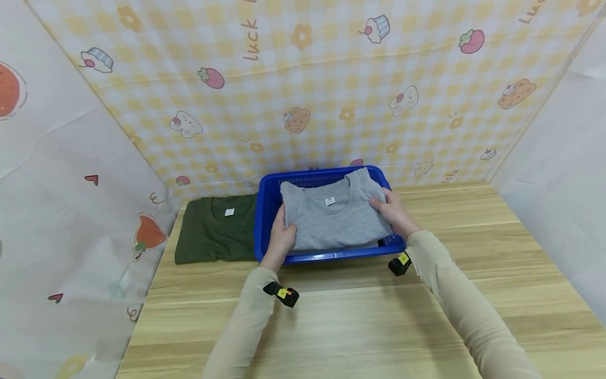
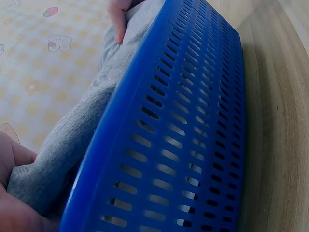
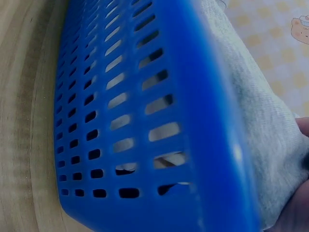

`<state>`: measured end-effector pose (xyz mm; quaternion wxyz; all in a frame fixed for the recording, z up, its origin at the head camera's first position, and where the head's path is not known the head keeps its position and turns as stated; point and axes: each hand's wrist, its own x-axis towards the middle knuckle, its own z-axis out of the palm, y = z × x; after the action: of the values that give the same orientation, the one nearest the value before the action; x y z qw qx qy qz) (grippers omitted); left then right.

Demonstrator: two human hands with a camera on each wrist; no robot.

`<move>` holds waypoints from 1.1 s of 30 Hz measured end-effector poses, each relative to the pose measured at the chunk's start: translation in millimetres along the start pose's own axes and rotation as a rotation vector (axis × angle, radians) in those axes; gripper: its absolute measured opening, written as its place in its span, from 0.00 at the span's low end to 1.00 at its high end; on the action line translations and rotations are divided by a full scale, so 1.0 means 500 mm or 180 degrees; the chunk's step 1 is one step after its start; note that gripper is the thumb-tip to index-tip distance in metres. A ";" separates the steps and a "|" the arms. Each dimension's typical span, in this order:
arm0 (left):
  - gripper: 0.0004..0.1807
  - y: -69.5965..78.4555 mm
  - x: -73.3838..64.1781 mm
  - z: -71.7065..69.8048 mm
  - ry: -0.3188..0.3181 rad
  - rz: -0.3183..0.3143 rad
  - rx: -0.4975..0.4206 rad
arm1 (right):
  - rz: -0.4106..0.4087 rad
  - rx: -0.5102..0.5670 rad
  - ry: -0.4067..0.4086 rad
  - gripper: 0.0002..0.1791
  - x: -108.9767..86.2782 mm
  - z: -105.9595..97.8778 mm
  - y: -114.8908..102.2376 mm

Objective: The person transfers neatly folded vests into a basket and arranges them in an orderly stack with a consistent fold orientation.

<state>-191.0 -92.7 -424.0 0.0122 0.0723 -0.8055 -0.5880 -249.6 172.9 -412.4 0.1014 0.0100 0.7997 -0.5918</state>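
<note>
A folded grey T-shirt with a white neck label lies across the top of a blue plastic basket. My left hand grips the shirt's left side, thumb on top. On the opposite side, my right hand pinches the shirt's right edge with the thumb over the cloth. In the left wrist view the grey T-shirt bulges above the slotted wall of the basket. The right wrist view shows the shirt just over the rim. Paler cloth shows through the slots beneath; its kind is hidden.
A folded dark green T-shirt lies on the wooden table against the basket's left side. Behind the basket rises a yellow checked cloth wall. White sheets stand at the left and right.
</note>
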 end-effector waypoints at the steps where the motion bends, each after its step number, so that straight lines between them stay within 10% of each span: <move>1: 0.37 -0.001 0.001 0.001 -0.0006 0.0004 -0.0002 | -0.0004 -0.0016 -0.0008 0.21 0.000 0.000 0.001; 33: 0.36 0.000 0.009 0.004 -0.0129 -0.0352 0.0109 | 0.0066 -0.0425 -0.0202 0.24 0.001 0.004 0.011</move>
<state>-195.7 -91.2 -424.8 -0.0379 0.1049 -0.8103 -0.5753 -249.0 172.6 -418.2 0.1332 -0.0072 0.8336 -0.5360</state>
